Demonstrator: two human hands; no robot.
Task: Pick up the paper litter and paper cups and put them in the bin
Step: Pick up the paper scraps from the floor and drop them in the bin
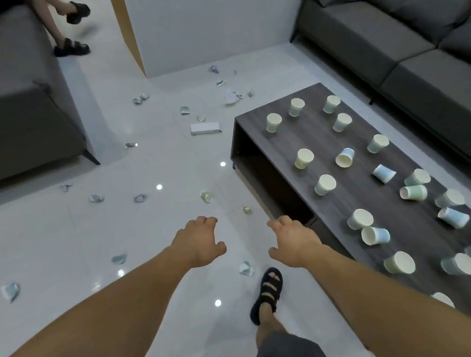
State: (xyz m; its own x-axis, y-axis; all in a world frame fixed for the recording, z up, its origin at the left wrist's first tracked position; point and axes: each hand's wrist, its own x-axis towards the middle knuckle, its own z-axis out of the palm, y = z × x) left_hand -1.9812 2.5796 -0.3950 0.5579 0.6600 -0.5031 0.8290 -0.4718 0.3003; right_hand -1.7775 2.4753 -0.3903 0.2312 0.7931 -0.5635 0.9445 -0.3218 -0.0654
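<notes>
Left hand [199,240], right hand [291,239], cups [304,158] on coffee table [359,192]

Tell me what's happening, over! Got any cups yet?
Left hand, right hand: both open, empty. Paper cups scattered on coffee table, crumpled paper on floor. No bin in view.

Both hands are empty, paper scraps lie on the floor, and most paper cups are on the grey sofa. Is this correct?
Not quite: the head view shows the paper cups on the dark coffee table, not the sofa. The rest is right.
</notes>
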